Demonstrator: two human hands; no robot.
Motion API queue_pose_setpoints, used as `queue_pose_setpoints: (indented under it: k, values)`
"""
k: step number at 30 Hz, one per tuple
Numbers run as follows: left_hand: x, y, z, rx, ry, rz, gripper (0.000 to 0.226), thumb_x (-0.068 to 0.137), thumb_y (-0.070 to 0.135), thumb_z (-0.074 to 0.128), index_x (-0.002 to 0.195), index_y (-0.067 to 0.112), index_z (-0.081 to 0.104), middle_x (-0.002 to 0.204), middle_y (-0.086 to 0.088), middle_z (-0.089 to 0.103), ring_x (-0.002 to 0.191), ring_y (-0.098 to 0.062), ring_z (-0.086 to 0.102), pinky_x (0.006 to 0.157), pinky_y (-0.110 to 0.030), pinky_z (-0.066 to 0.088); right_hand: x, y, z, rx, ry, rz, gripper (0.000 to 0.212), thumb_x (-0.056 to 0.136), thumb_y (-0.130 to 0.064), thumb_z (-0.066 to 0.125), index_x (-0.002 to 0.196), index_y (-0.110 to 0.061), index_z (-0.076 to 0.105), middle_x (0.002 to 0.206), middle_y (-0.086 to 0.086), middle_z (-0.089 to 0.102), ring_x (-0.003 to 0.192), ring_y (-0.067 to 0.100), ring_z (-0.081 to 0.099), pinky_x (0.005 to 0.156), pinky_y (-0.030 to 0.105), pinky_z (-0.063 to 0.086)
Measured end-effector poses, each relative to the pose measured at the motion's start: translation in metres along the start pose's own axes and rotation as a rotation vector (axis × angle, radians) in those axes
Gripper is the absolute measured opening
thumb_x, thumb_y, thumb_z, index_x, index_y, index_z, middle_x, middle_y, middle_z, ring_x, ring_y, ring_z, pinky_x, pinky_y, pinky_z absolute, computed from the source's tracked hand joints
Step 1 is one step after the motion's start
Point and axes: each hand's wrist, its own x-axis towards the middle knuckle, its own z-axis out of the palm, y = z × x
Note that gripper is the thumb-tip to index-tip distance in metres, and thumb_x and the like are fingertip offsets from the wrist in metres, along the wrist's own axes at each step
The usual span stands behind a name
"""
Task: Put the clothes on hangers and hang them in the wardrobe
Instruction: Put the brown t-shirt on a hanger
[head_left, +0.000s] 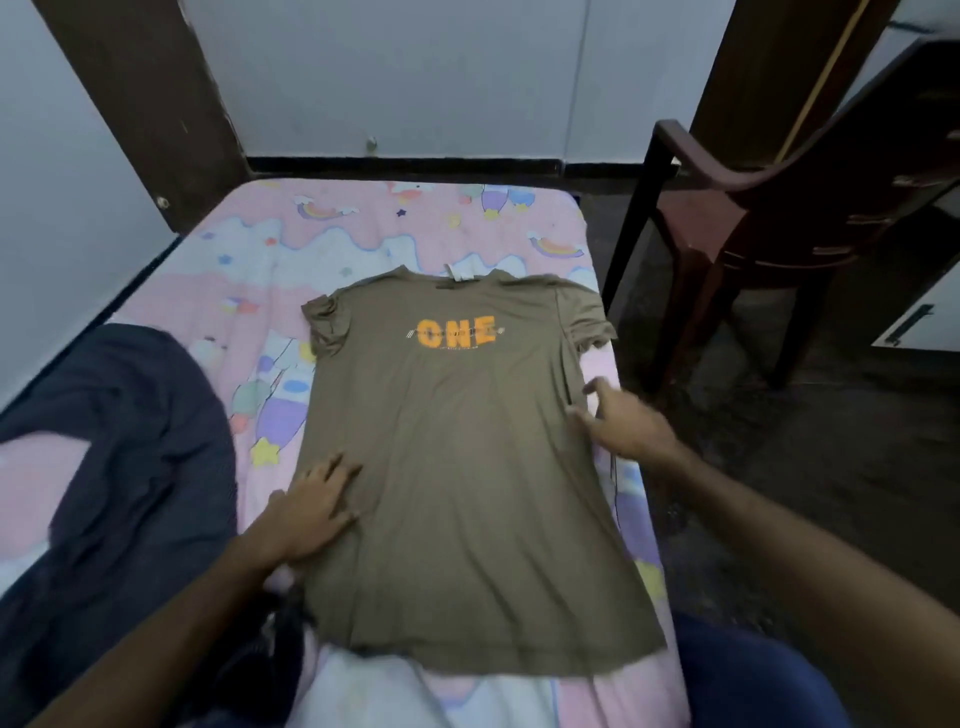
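An olive-brown T-shirt (467, 457) with an orange "ONE" print lies flat, front up, on the bed (363, 228), its collar pointing away from me. My left hand (311, 506) rests flat on the shirt's left side seam, fingers spread. My right hand (626, 423) touches the shirt's right edge below the sleeve with fingers extended; it is blurred. A white tag or hanger tip (448, 271) shows at the collar; I cannot tell which.
A dark navy garment (119, 467) lies heaped on the bed to the left. The bed has a pink cartoon-print sheet. A dark red plastic chair (753, 223) stands on the floor at the right. Dark wooden frames and a pale wall stand behind the bed.
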Motion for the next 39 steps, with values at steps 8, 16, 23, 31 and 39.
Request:
queue_pose_setpoints:
  k: [8,16,23,31,39]
  values:
    - [-0.100,0.009,0.019,-0.257,-0.009,-0.225,0.090,0.093,0.035,0.068,0.155,0.008,0.008,0.140,-0.029,0.041,0.124,-0.047,0.050,0.100,-0.045,0.043,-0.164,-0.005,0.065,0.009,-0.172,-0.004,0.073,0.099,-0.042,0.057,0.159,-0.032,0.015,0.143,0.012,0.057,0.123,0.035,0.058,0.097,0.043,0.049]
    - [-0.153,-0.008,-0.007,-0.214,-0.004,-0.077,0.037,0.107,0.033,0.034,0.129,0.011,0.055,0.130,-0.016,0.062,0.112,-0.033,0.062,0.095,-0.037,0.048,-0.202,0.035,0.036,0.059,-0.068,-0.009,0.037,0.098,-0.029,0.064,0.135,-0.024,0.062,0.138,0.000,0.064,0.126,0.024,0.060,0.107,0.038,0.045]
    - [-0.156,-0.036,-0.021,-0.036,-0.146,-0.035,0.029,0.094,0.012,0.049,0.117,0.020,0.064,0.125,-0.001,0.062,0.105,-0.017,0.056,0.092,-0.029,0.043,-0.208,0.032,0.022,-0.225,-0.227,-0.008,0.035,0.099,-0.036,0.059,0.131,-0.023,0.059,0.134,0.003,0.064,0.119,0.026,0.061,0.095,0.036,0.049]
    - [-0.140,0.006,0.004,0.310,0.020,0.388,0.070,0.088,0.065,0.053,0.144,0.026,0.039,0.131,0.000,0.046,0.118,-0.022,0.052,0.094,-0.039,0.043,-0.212,-0.032,0.061,-0.539,-0.010,-0.450,0.041,0.096,-0.052,0.051,0.126,-0.024,0.053,0.133,0.003,0.047,0.121,0.028,0.047,0.096,0.040,0.038]
    - [-0.136,0.026,0.039,0.452,0.103,0.324,0.068,0.082,0.060,0.051,0.133,0.015,0.043,0.124,-0.010,0.050,0.103,-0.033,0.054,0.085,-0.045,0.052,-0.208,-0.093,0.142,-0.431,0.024,-0.761,0.023,0.082,-0.023,0.060,0.104,-0.016,0.058,0.106,0.009,0.059,0.093,0.033,0.060,0.061,0.039,0.044]
